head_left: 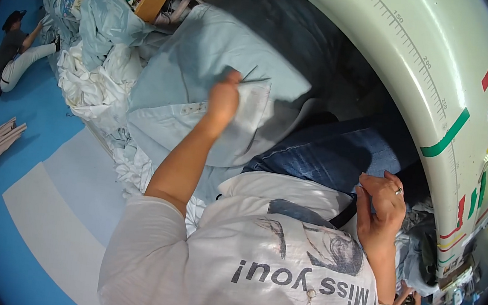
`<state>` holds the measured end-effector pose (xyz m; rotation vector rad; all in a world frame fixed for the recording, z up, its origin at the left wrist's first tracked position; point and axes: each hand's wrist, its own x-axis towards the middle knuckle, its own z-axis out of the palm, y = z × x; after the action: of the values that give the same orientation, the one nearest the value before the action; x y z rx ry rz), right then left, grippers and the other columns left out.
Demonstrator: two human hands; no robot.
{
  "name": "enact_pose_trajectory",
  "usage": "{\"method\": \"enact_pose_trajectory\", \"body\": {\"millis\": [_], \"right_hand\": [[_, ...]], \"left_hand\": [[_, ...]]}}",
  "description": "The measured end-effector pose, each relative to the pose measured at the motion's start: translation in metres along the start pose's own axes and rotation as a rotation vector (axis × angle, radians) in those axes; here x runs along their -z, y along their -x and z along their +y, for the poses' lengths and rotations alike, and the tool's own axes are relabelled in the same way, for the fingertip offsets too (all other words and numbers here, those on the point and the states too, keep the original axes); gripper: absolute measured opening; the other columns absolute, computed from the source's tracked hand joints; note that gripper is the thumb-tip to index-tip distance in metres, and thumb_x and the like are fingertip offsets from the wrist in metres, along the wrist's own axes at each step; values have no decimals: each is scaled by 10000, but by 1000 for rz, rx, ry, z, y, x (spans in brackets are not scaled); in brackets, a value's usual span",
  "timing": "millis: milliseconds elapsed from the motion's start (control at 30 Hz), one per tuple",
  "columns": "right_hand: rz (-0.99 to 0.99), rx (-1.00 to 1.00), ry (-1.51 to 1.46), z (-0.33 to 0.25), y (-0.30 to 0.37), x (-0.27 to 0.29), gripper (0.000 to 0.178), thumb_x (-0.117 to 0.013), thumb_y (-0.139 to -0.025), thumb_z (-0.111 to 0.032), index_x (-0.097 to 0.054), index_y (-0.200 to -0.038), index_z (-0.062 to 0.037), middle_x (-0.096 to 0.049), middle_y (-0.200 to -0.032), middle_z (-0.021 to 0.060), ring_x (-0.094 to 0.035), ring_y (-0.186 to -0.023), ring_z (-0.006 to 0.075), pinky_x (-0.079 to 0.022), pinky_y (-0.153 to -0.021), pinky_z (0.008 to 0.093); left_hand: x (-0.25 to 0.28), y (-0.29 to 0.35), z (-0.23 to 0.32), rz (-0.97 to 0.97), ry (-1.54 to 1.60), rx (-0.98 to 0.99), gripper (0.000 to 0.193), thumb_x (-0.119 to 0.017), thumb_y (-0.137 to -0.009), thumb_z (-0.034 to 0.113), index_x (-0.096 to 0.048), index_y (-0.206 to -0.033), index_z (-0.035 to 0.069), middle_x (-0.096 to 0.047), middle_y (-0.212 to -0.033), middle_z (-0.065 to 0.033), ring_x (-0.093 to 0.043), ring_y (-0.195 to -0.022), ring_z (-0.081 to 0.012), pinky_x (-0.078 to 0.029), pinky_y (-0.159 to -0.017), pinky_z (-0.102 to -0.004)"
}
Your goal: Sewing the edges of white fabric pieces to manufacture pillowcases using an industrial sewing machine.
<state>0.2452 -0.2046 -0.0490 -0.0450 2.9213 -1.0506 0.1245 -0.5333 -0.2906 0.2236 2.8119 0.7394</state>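
Left hand (224, 97) grip clamped on pale blue cotton shirt (204, 81) with thin snips (252, 76); right hand (381, 207) half-curled, empty; advised: hold fabric taut, cut close.

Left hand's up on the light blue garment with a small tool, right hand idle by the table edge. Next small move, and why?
Probably bring the right hand over to hold the light blue garment flat. The left hand has its grip on what look like small scissors at the fabric, while the right hand hangs empty near the pale green table edge, touching no cloth. The fabric lies loose and creased, so it may shift.
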Motion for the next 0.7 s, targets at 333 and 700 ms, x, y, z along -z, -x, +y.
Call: {"method": "enact_pose_trajectory", "body": {"millis": [333, 700], "right_hand": [[-17, -18, -34, 4, -1, -6, 193, -672, -741, 91, -654, -903, -10, -687, -872, 94, -662, -801, 255, -468, -898, 442], [-12, -34, -27, 3, 3, -11, 184, -674, -746, 85, -653, -898, -16, -694, -893, 94, -663, -808, 257, -469, -896, 445]], "left_hand": [[18, -50, -61, 93, 200, 47, 300, -682, -812, 71, -550, -1080, 41, -686, -861, -97, -659, -762, -227, -513, -714, -337], [51, -91, -53, -365, 71, 97, 154, -715, -839, 119, -683, -867, -28, -708, -877, -97, -649, -777, -172, -505, -722, -304]]}}
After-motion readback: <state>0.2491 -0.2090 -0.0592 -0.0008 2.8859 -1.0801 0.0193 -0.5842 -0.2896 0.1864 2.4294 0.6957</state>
